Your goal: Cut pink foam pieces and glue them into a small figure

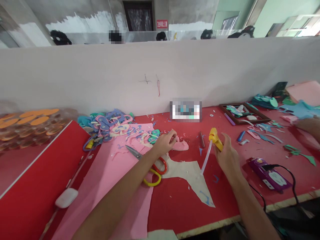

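A yellow glue gun (215,139) is gripped in my right hand (228,156), held over the red table. A long, cloudy-white glue stick (207,157) sticks out of the gun, slanting down towards a cream foam scrap (191,175). My left hand (163,143) has its fingers bent together beside a pink foam cutout (181,145); what is between the fingertips, if anything, is hidden. Under my left forearm lie scissors (162,165) with one red and one yellow handle loop, their blades spread on a pink foam sheet (117,180).
Foam cutouts (110,125) are heaped at back left. A purple device (270,175) with a black cable is on the right, below a brown frame (260,118). At the far right edge is another person's arm (310,128). A white partition (112,76) stands behind.
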### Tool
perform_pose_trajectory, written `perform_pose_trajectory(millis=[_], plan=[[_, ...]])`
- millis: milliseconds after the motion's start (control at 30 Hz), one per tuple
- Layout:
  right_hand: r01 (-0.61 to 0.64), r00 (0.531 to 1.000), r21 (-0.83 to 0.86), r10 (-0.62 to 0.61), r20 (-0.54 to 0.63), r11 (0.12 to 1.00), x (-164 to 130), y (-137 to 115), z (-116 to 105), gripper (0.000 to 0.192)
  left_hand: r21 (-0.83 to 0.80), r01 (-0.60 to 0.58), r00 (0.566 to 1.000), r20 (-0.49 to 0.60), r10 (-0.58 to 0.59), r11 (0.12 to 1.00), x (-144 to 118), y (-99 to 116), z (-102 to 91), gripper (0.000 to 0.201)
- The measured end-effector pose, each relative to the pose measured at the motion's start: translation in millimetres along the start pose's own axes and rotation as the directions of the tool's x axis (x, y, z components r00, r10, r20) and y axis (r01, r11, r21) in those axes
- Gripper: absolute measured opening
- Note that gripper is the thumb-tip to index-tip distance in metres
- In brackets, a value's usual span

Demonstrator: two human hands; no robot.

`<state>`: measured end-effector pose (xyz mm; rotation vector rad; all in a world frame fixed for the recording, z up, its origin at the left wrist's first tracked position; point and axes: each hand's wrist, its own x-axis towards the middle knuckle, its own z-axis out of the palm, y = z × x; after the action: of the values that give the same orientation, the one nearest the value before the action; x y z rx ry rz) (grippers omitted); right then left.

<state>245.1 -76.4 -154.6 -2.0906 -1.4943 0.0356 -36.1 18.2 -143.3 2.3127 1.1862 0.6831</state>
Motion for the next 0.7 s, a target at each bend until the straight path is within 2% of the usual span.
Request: perform_pose_trajectory(millis=[100,233,333,433,533,633,700], plan=[[-0.010,0.999,-0.118,0.006,-0.032,0.993,3,15,1,0.064,-0.020,-0.013,1.000,-0.020,0.012,1.000,0,0,-0.3,0.019],[0.070,0.989,-0.212,-0.095,-0.112,0.975,6,40,-1,0.054,-0.058,-0.034,0.998,-0.045,0.032,0.998,0,-1,-0.9,0.019],[0.095,0.965,-0.240,-0.149,-0.216,0.966,10,38,-11,0.048,-0.056,-0.037,0.998,-0.053,0.034,0.998,0,-3,-0.4,0.013],[0.255,0.944,-0.087,-0.268,-0.195,0.963,20,7,-21,0.042,-0.053,-0.033,0.997,-0.067,0.030,0.998,1,-5,0.9,0.007],[0.463,0.884,0.103,-0.452,-0.117,0.880,34,-39,-20,0.036,-0.068,-0.045,0.994,-0.098,0.038,0.997,2,-7,1.8,0.008],[0.552,0.833,0.181,-0.547,-0.085,0.814,46,-78,-7,0.029,-0.071,-0.066,0.992,-0.111,0.058,0.995,3,-7,2.0,0.013],[0.587,0.808,0.244,-0.580,-0.105,0.772,49,-93,8,0.025,-0.079,-0.084,0.991,-0.109,0.075,0.993,2,-7,1.9,0.013]])
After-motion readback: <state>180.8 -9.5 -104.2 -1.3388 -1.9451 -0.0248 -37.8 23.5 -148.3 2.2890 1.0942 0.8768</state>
